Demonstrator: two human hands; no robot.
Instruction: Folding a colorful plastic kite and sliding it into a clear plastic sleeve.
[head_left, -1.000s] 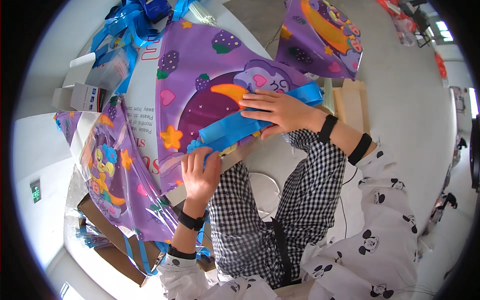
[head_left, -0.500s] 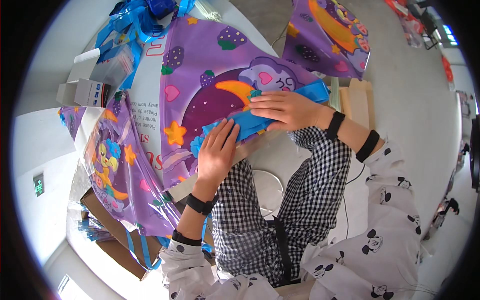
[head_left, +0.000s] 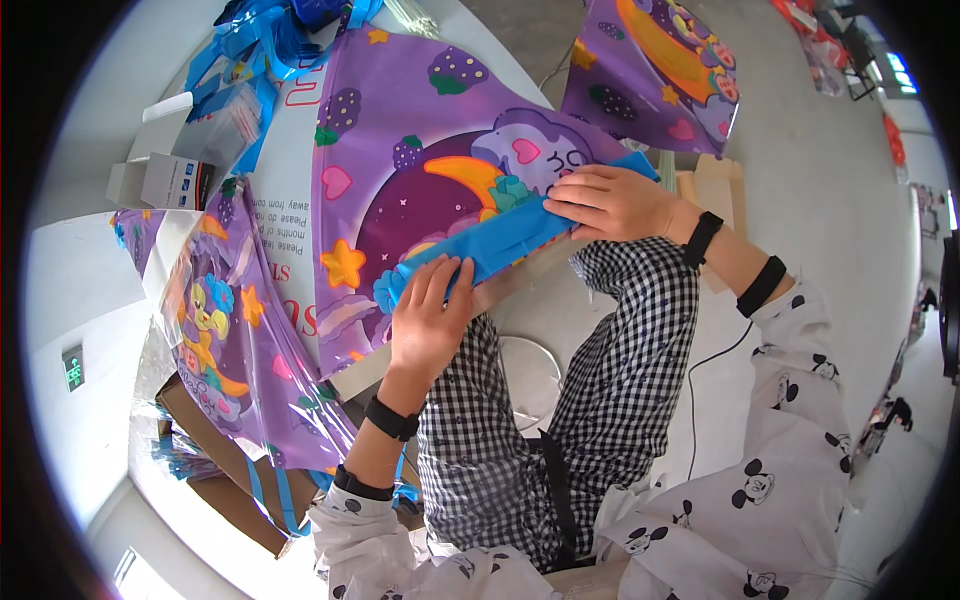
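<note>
A flat blue folded strip (head_left: 500, 240) lies aslant across the near edge of a purple plastic sheet (head_left: 400, 90) printed with a moon, stars and berries. My left hand (head_left: 430, 315) rests on the strip's lower left end, fingers stretched out over it. Farther right, my right hand (head_left: 625, 205) lies flat across the strip, palm down, fingers extended. Between the two hands the strip's middle shows uncovered. Its far right end sticks out beyond my right fingers.
Another purple printed sheet (head_left: 215, 330) hangs over the table's left side, and one more (head_left: 660, 75) lies at the back right. Blue ribbons (head_left: 265, 45) heap at the back left by a small white box (head_left: 175, 180). A brown carton (head_left: 215, 480) stands below left.
My right hand has slid to the right along the blue strip, leaving more of it uncovered. My left hand stays at the left end with only a slight shift.
</note>
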